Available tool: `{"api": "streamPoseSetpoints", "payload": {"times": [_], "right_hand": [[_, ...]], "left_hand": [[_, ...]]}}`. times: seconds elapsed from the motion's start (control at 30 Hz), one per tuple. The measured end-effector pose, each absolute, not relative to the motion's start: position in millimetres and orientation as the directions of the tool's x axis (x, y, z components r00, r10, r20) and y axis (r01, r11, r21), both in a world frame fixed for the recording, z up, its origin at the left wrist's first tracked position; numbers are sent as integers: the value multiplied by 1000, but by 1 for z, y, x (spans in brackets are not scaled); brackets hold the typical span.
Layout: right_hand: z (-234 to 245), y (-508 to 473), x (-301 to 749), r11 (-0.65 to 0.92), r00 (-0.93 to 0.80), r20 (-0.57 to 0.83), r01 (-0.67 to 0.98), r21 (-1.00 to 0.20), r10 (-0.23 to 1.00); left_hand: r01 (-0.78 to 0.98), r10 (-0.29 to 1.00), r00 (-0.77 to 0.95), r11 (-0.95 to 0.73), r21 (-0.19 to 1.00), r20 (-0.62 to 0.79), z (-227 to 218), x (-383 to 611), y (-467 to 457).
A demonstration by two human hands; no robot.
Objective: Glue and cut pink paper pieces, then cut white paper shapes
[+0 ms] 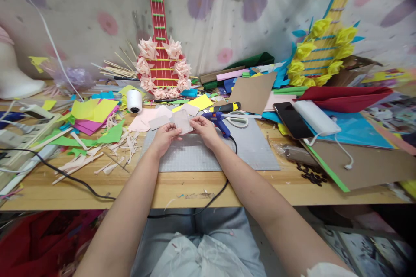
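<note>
A small pale square piece of paper or thin sheet [182, 122] is held up over the grey cutting mat [191, 156]. My left hand [167, 137] pinches its lower left side, and my right hand [204, 129] pinches its right side. Just beyond the right hand lies a blue glue gun [220, 122], its black cord running down over the table's front edge. Pale pink paper squares [147, 119] lie behind the left hand. Scissors with white handles [238, 119] and a yellow-and-black handled tool [227, 107] rest behind the glue gun.
A red paper guitar [159, 67] with pink flowers stands at the back, a yellow one [320, 52] at the right. Coloured paper [94, 112] and scraps cover the left side. A black phone [292, 119] and a white power bank [316, 117] lie right, near brown cardboard [367, 164].
</note>
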State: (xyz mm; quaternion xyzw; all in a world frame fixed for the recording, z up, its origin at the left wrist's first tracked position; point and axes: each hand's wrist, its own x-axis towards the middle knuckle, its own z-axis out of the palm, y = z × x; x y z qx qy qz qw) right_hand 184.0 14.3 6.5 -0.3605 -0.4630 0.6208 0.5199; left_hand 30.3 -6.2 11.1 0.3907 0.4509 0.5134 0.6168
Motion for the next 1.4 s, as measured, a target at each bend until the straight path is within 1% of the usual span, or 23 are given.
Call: {"api": "streamPoseSetpoints", "payload": {"times": [0.1, 0.2, 0.3, 0.43, 0.7, 0.9, 1.0, 1.23, 1.4], "right_hand": [[8, 14, 184, -45, -234, 43, -359, -932, 971], [7, 13, 184, -57, -273, 48, -365, -929, 961], [6, 14, 184, -54, -272, 49, -358, -932, 961], [5, 14, 183, -43, -264, 66, -388, -920, 962], [5, 13, 185, -28, -298, 94, -382, -924, 950], [6, 13, 185, -49, -267, 56, -372, -927, 962], [5, 14, 184, -34, -248, 62, -365, -931, 967], [1, 16, 184, -71, -266, 29, -359, -930, 964], [2, 16, 185, -46, -236, 36, -334, -941, 971]], "left_hand": [[-295, 983, 76, 182, 938, -167, 12, 30, -7], [-300, 981, 89, 191, 935, -172, 12, 30, -7], [-305, 978, 100, 203, 930, -181, 12, 29, -6], [-319, 974, 120, 220, 922, -191, 11, 28, -5], [-343, 975, 102, 221, 913, -198, 9, 29, -4], [-322, 972, 130, 229, 919, -196, 11, 30, -6], [-305, 972, 134, 223, 926, -191, 12, 31, -7], [-305, 971, 153, 224, 926, -184, 10, 31, -8], [-302, 973, 151, 213, 929, -174, 12, 33, -9]]}}
